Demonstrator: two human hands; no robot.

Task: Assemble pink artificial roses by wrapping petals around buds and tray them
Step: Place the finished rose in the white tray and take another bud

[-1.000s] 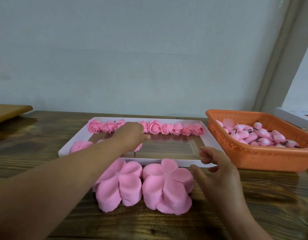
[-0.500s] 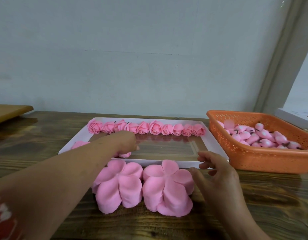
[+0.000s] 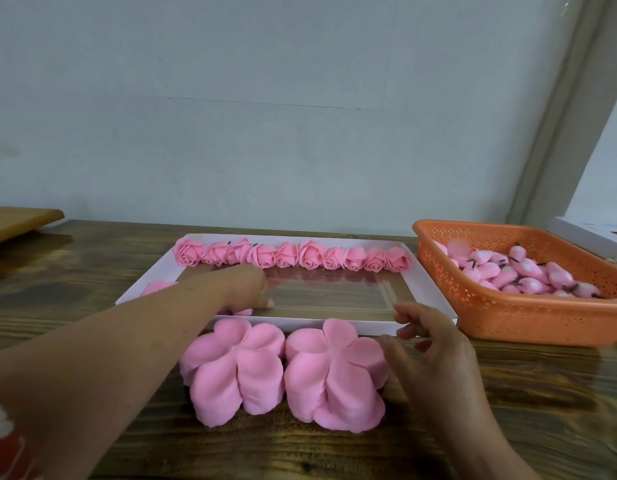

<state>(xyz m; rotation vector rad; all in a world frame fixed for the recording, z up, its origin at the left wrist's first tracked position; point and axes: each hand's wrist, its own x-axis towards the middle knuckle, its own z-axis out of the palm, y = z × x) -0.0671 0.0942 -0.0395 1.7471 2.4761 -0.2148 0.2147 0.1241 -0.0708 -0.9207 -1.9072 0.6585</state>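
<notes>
Ten finished roses [image 3: 293, 257] lined up along the far wall of the white tray [image 3: 428, 282], touching one another. One more rose [image 3: 157, 287] near the tray's left rim, and another rose [image 3: 238, 311] partly hidden under the left hand [image 3: 247, 285]. Left arm stretched forward over the near rim, hand palm down inside the tray, fingers bent down onto that rose; whether gripping or only resting, cannot tell. Right hand [image 3: 435, 344] held just above the table [image 3: 542, 393] at the tray's near right corner, fingers loosely curled and apart, holding nothing, thumb just beside the right petal stack [image 3: 334, 372]. Left petal stack [image 3: 234, 368] touching it, both close against the tray's near wall. Bare glossy tray floor from the left hand to the right wall. Orange basket [image 3: 528, 313] of buds [image 3: 521, 271] just right of the tray. Open wood on the table at far left and near right.
</notes>
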